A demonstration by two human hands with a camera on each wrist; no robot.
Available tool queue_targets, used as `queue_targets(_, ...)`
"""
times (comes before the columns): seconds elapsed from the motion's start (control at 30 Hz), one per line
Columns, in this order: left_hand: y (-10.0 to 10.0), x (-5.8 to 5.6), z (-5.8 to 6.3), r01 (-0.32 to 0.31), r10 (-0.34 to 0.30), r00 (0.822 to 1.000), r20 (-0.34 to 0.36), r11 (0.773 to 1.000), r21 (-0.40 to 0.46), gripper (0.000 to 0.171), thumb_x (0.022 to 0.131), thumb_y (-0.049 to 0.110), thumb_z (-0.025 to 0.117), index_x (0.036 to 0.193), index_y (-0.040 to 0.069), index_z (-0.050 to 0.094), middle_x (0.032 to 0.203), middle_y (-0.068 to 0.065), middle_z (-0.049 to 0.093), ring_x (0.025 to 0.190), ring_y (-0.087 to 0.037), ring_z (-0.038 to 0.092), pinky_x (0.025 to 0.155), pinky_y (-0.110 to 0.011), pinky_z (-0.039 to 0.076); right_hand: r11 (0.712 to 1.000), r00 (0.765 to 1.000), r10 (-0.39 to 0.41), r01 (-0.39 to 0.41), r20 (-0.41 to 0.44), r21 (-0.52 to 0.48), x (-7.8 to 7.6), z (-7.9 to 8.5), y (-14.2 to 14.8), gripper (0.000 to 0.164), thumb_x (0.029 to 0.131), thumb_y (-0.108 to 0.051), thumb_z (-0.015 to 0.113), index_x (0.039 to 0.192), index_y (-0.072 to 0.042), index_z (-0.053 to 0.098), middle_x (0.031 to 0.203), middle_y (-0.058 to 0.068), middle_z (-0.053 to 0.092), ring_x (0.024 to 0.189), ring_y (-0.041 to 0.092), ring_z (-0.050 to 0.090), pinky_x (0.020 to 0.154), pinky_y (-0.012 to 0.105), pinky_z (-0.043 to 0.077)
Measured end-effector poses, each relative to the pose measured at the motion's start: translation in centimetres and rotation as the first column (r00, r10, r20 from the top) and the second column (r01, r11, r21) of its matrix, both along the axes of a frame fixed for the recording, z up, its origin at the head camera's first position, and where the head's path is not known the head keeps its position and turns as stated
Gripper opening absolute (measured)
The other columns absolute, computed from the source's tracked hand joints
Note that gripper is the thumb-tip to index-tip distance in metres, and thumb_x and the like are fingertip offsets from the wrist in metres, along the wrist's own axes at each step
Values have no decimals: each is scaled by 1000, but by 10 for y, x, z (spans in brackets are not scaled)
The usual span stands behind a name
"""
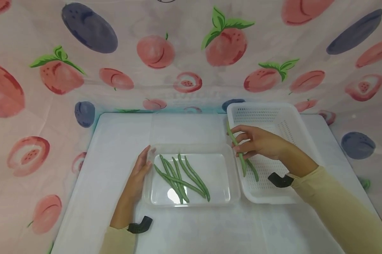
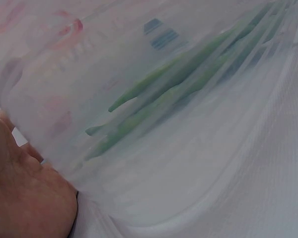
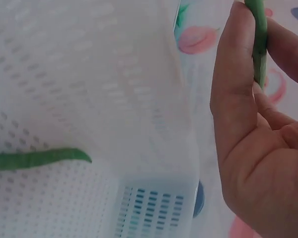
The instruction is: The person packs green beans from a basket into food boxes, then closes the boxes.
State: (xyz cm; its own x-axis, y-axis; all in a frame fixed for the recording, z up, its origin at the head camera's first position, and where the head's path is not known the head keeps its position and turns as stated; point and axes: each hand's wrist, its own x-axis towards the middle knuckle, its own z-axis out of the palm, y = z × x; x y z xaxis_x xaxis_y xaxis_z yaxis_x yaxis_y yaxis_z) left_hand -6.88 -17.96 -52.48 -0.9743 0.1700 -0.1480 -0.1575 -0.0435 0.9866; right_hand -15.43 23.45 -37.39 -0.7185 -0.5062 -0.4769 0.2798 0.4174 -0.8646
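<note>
My right hand (image 1: 257, 143) pinches a green bean (image 1: 242, 164) between thumb and fingers, above the left rim of a white perforated basket (image 1: 305, 141). Below that hand, another green bean (image 1: 252, 171) lies in the basket; part of it shows in the right wrist view as a green bean (image 3: 39, 158) on the perforated floor. A clear plastic container (image 1: 219, 180) stands left of the basket, with several green beans (image 1: 181, 180) lying loosely across its left and middle part. My left hand (image 1: 140, 173) rests against the container's left wall, fingers mostly straight; its palm (image 2: 30, 198) shows in the left wrist view.
Behind the container, a faint clear lid-like panel (image 1: 187, 127) lies on the white tabletop (image 1: 114, 141). A fruit-printed cloth (image 1: 184, 53) rises behind and along both sides. The container and basket stand side by side.
</note>
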Motion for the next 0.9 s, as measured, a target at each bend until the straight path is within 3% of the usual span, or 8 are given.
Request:
queue_targets(0.3,-1,0,0,-3,3,1000,4,1000,6,55,110,28,40,162,34,23,171,11,20,160,-22,7,123,-66,16,998,998,51,-50,-32,41,8,1,-24,46,95,-14,73,131,2,49,106,12,59,88,23,72,77,38,63)
queue_targets(0.5,0,0,2,2,-2,1000,-11,1000,-6,56,110,27,39,163,31,21,172,9,17,161,-25,5,122,-69,15,997,998,69,-69,3,22,11,0,-37,41,98,-14,68,132,-3,47,104,10,56,81,20,67,70,43,64)
queue_targets(0.9,0,0,0,-2,2,1000,-10,1000,2,55,110,29,40,162,33,23,172,9,18,161,-24,6,123,-66,15,994,996,91,-91,4,65,11,-4,-56,43,98,-21,70,133,-11,49,108,11,60,88,24,67,71,46,64)
